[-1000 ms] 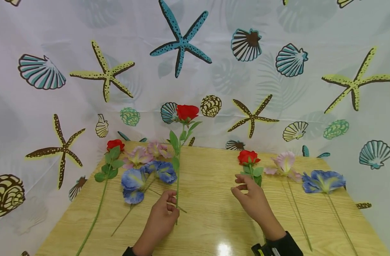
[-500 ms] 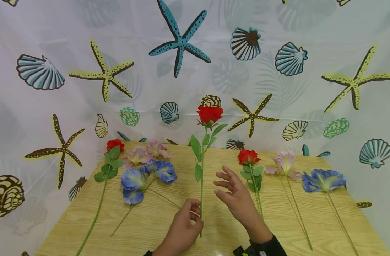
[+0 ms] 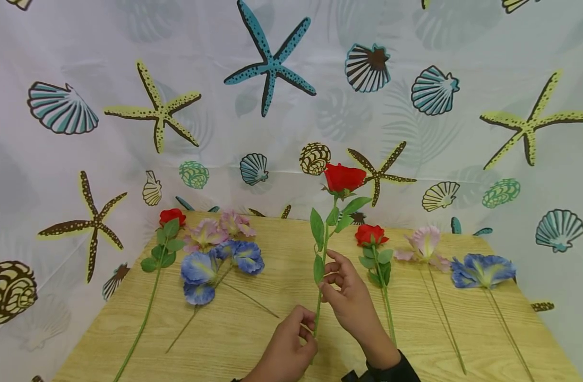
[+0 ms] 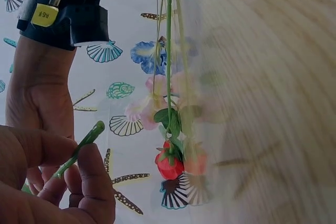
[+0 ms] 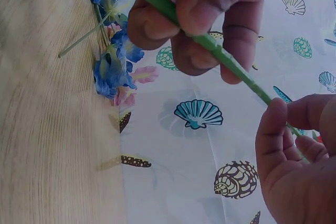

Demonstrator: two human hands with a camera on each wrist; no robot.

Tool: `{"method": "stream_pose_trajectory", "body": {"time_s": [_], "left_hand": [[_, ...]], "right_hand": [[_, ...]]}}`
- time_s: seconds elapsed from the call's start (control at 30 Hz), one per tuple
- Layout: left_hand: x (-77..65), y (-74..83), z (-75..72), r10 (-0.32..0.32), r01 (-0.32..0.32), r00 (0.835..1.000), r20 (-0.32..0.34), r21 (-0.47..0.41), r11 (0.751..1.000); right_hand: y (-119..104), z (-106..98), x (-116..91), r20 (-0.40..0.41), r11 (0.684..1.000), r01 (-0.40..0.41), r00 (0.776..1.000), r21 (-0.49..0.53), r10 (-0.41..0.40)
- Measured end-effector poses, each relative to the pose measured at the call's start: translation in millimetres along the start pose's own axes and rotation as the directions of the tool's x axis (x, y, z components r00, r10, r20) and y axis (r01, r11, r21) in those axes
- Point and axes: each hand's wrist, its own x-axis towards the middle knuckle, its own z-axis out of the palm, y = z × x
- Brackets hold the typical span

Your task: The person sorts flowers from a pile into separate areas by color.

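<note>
Red rose (image 3: 318,268) is leaning slightly right above the table's (image 3: 282,276) middle, bloom (image 3: 343,179) showing past the far edge. Left hand (image 3: 291,342) is pinching it low; right hand (image 3: 347,300) is newly pinching higher, apparently making control two-handed.

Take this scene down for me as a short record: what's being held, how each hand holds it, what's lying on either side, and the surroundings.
Held item: red rose, bloom up
Left hand: pinches the stem near its lower end
Right hand: pinches the stem higher, below the bloom
Lying left: another red rose, pink flowers, blue flowers
Lying right: third red rose, pink flower, blue flower
Surface: wood-grain table
Backdrop: white cloth printed with starfish and shells
</note>
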Motion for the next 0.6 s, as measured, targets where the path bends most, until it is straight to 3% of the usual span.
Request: {"method": "stream_pose_trajectory", "body": {"time_s": [0.2, 0.4, 0.6], "left_hand": [[1.6, -5.1, 6.8, -0.029, 0.029, 0.999, -0.016, -0.002, 1.0], [2.6, -7.2, 7.8, -0.026, 0.026, 0.999, -0.024, -0.011, 1.0], [4.4, -10.2, -2.7, -0.071, 0.071, 0.997, -0.021, -0.009, 0.997]], "right_hand": [[-18.4, 2.8, -4.9, -0.05, 0.993, -0.02, 0.999, -0.119, 0.014], [12.0, -2.3, 0.7, -0.077, 0.984, -0.009, 0.997, -0.18, -0.005], [25.8, -14.5, 3.7, -0.101, 0.947, -0.091, 0.993, -0.309, 0.062]]}}
